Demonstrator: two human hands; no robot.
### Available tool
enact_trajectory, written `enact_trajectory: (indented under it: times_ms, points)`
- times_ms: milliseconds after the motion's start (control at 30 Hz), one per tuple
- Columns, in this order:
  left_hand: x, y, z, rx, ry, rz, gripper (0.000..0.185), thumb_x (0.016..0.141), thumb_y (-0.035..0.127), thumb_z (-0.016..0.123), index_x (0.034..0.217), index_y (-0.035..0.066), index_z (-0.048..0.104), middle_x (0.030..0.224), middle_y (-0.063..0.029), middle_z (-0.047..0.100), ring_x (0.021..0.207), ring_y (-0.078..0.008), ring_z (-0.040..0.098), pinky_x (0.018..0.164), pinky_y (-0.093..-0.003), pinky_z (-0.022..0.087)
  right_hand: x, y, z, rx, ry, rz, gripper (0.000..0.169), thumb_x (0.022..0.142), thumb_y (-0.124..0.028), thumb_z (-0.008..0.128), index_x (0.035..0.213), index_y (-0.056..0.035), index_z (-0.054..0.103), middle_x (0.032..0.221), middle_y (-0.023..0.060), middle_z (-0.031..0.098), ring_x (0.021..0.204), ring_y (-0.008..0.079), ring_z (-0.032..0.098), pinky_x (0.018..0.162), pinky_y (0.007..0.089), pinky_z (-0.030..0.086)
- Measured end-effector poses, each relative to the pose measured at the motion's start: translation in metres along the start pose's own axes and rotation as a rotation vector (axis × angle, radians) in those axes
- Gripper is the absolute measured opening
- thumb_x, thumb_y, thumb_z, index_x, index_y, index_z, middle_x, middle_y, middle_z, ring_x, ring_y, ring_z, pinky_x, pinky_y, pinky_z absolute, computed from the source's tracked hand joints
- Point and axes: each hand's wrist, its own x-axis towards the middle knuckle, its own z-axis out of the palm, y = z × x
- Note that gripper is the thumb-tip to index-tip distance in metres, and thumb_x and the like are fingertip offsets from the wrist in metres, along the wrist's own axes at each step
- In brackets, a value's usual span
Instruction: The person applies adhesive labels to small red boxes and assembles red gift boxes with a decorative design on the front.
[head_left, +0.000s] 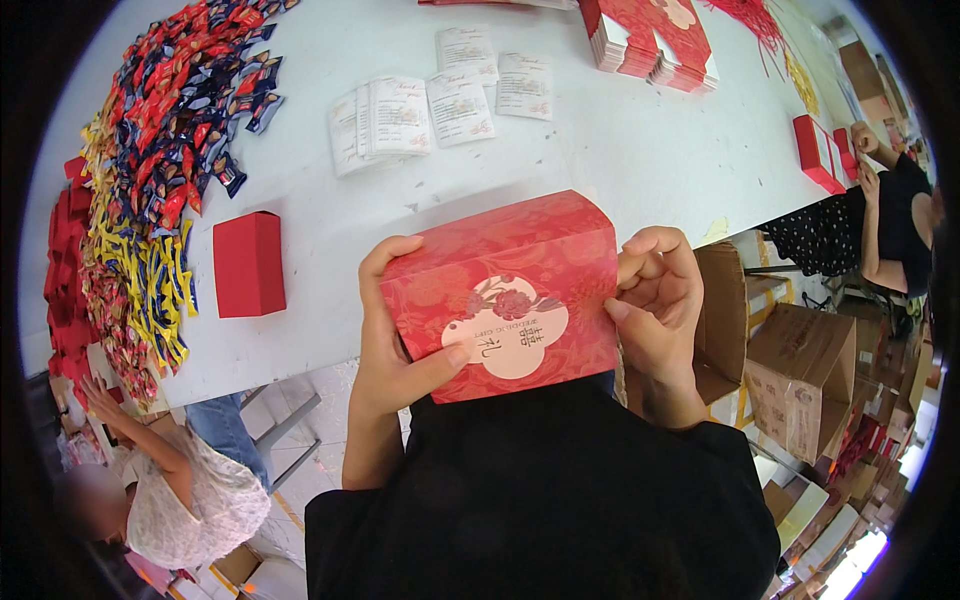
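A red floral-printed gift box (510, 300) with a pale flower-shaped panel is held up in front of me, near the table's edge. My left hand (405, 322) grips its left end, thumb on the printed face and fingers behind. At its right end is my right hand (656, 300), thumb and bent fingers at the box's edge; whether they pinch a flap there is hard to see. To the left a plain red box (248, 264) stands on the table. Printed white cards (394, 116) lie in overlapping groups beyond the held box.
Wrapped sweets (180, 112) are heaped along the left of the white table (315, 210). Flat printed box sleeves (652, 41) are stacked at the far side. A co-worker's hand (105, 401) reaches in at lower left; another person (889, 217) handles red boxes at right. Open cartons (802, 375) stand below.
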Motion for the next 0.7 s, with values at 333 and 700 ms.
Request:
enact_trajectory:
  times_ms: [333,700]
  points:
    - [0.005,0.005,-0.001,-0.092,0.066,-0.101,0.082,0.062,0.006,0.068,0.131,0.004,0.023,0.117,-0.0136,0.045,0.108,-0.0207,0.048,0.092,-0.0336,0.041,0.010,-0.008,-0.008,0.445,-0.186,0.220,0.037,0.073,0.012,0.058,0.107,0.0010,0.045,0.100,0.0136,0.060,0.093,0.0184,0.060,0.081,0.0304,0.049]
    - [0.012,0.001,-0.004,-0.091,-0.027,-0.140,0.080,0.063,0.005,0.067,0.130,0.005,0.024,0.117,-0.0138,0.045,0.109,-0.0206,0.048,0.093,-0.0338,0.039,0.014,0.006,-0.015,0.649,-0.248,0.364,0.037,0.069,0.010,0.063,0.100,-0.0017,0.045,0.104,0.0108,0.053,0.101,0.0189,0.055,0.086,0.0318,0.047]
